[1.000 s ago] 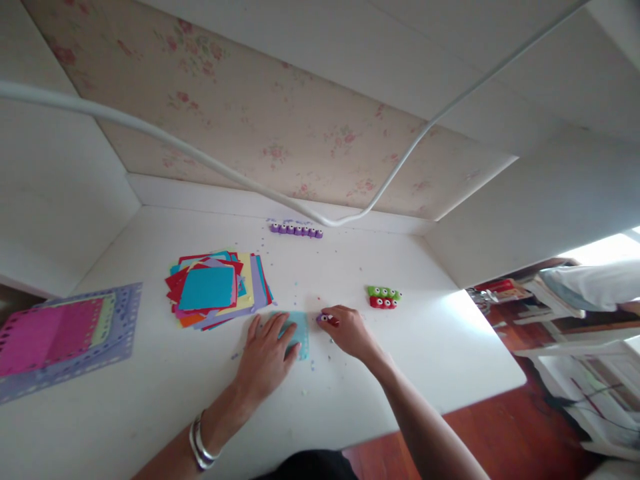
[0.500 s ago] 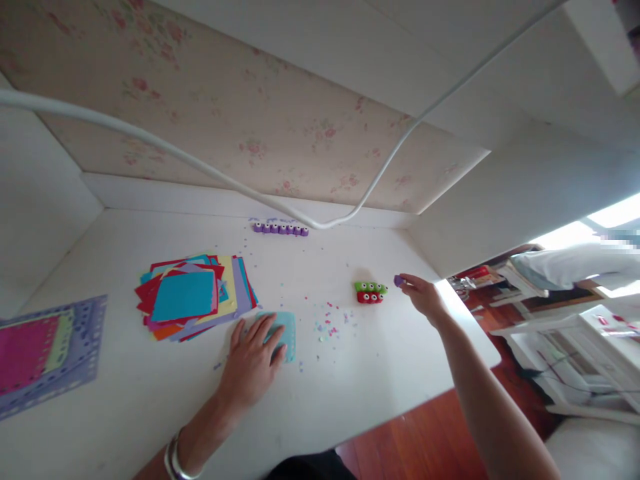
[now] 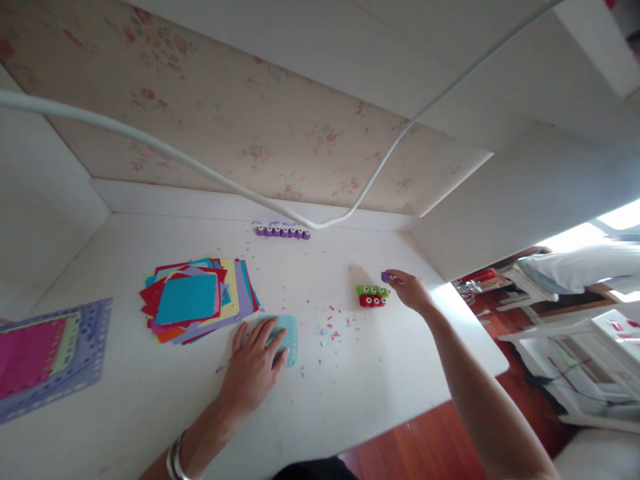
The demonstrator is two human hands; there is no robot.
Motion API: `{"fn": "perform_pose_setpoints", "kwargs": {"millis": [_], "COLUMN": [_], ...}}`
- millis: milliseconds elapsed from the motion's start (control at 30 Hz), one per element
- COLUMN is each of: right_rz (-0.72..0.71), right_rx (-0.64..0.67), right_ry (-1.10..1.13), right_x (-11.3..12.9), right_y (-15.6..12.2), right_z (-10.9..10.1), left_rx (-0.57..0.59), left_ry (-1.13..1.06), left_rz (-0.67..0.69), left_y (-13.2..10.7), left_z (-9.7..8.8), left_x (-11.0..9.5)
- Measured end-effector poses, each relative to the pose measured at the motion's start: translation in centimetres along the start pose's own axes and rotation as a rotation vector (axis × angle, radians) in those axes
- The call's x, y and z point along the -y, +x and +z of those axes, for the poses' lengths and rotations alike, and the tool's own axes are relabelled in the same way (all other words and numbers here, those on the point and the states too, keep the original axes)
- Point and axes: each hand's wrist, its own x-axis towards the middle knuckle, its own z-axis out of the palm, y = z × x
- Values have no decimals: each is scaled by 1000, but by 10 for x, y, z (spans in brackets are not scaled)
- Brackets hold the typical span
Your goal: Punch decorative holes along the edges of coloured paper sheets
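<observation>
Currently pinching small purple punch [image 3: 385,277] in fingertips of right hand [image 3: 411,291], just behind and right of green-and-red punch block [image 3: 373,297]. Pressing teal paper sheet [image 3: 291,331] with left hand [image 3: 254,365], palm flat, fingers spread wide, well left of block. Scattered paper bits [image 3: 333,330] between block and sheet. Stack of coloured papers [image 3: 195,300] farther left of block; row of purple punches [image 3: 283,232] behind block, by wall.

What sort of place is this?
Probably a home craft corner: a white desk against floral wallpaper, a stack of coloured paper, rows of small paper punches, and the right hand pinching a purple punch.
</observation>
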Motion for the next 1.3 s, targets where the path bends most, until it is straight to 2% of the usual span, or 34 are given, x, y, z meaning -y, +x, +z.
{"fn": "perform_pose_setpoints", "kwargs": {"millis": [133, 233, 433, 633, 900, 1067, 1200, 1300], "right_rz": [-88, -96, -106, -104, -146, -134, -152, -221], "right_rx": [99, 145, 222, 201, 243, 200, 152, 145], "right_ry": [-131, -167, -232, -250, -261, -260, -231, -180], "right_x": [39, 53, 51, 47, 56, 59, 76, 107], "right_y": [15, 23, 28, 37, 41, 41, 48, 58], "right_z": [10, 23, 34, 30, 34, 28, 27, 38], "left_rx": [23, 18, 5, 29, 38, 44, 44, 32], "left_ry": [-4, -4, -11, -22, -25, -35, -39, -46], "left_rz": [-6, -3, 2, -1, -8, -12, -14, -13], "left_y": [0, -1, -2, -1, -2, -3, -3, -3], "left_z": [-1, -2, -3, -3, -4, -3, -2, -1], "left_x": [0, 0, 1, 2, 2, 3, 4, 5]}}
